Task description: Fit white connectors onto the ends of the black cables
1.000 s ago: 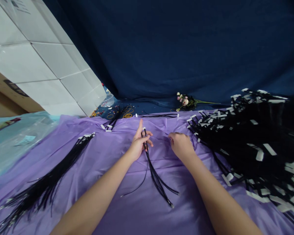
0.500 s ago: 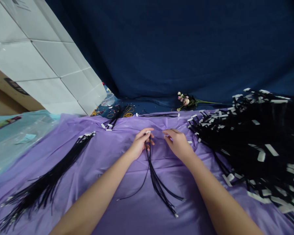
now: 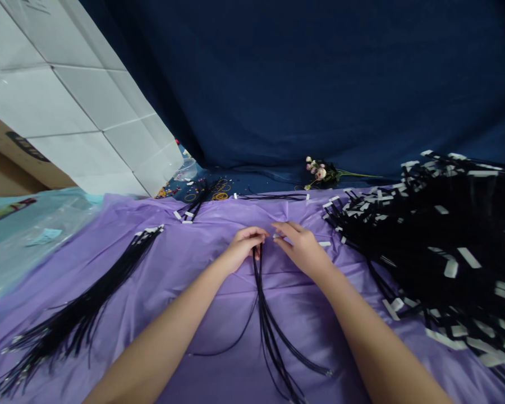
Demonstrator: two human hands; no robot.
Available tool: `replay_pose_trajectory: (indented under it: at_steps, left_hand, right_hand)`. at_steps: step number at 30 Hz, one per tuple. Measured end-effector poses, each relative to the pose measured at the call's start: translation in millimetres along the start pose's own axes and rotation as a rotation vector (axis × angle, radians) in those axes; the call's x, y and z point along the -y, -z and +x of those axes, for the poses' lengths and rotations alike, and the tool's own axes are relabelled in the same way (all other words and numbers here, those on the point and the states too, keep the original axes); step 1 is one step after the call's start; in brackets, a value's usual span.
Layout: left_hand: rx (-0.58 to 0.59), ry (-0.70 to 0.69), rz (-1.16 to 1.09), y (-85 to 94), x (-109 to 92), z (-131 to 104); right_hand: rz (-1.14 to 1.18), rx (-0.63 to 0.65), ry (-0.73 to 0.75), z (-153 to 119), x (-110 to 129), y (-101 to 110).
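Note:
My left hand point(image 3: 246, 247) is closed in a pinch around the upper ends of several thin black cords point(image 3: 261, 297). They hang down from the fingers and fan out over the purple cloth point(image 3: 219, 373); one strays off to the left. The gripped ends are hidden behind the fingers. Just right of it, my right hand point(image 3: 297, 241) has thumb and forefinger bent toward each other, with a small whitish bit between their tips that is too small to name. The two hands' fingertips are close but apart. Beside the right hand lies a white tag point(image 3: 325, 243).
A large heap of black cords with white tags point(image 3: 404, 235) covers the right side. To the left lies a bundle of black cords point(image 3: 96, 292). Behind are loose tagged cords point(image 3: 273, 197), artificial flowers point(image 3: 320, 172), yellow rubber bands point(image 3: 219, 196) and stacked white boxes point(image 3: 92, 112).
My right hand has moved left, closer to my left hand. The left fingers have closed over the white end that showed before, and the hanging cords have slid lower toward me.

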State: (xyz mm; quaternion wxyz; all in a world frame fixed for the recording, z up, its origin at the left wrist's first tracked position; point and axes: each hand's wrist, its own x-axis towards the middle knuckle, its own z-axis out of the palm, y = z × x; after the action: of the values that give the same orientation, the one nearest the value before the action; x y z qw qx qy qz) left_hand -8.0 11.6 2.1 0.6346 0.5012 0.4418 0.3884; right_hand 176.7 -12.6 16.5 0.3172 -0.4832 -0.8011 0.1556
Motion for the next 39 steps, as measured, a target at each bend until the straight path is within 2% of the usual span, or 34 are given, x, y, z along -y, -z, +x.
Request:
replay_pose_trajectory:
  at_steps: [5, 11, 15, 21, 29, 34, 39]
  left_hand:
    - [0.031, 0.018, 0.028, 1.1, 1.1, 0.4]
    - [0.065, 0.033, 0.067, 1.7, 1.2, 1.4]
    - [0.107, 0.031, 0.135, -0.1, -2.3, 0.1]
    - [0.103, 0.03, 0.167, -1.2, -5.2, -0.3]
    - [0.104, 0.053, 0.054, 5.6, 1.3, 2.5]
    - [0.059, 0.088, -0.059, 3.4, -0.5, 3.4]
    - [0.042, 0.102, -0.159, 3.8, -1.3, 5.6]
  right_hand:
    - [0.008, 0.016, 0.021, -0.4, 2.2, -1.0]
    - [0.012, -0.019, 0.154, -0.2, -2.2, -6.1]
    - [0.005, -0.026, 0.186, -0.8, -3.0, -10.5]
    - [-0.006, -0.032, 0.234, -1.0, -3.3, -14.7]
    - [-0.267, -0.186, 0.371, -0.8, 4.0, -10.4]
    - [-0.309, -0.058, 0.445, -4.9, 13.3, -12.2]
    - [-0.357, 0.124, 0.423, -9.2, 21.5, -15.3]
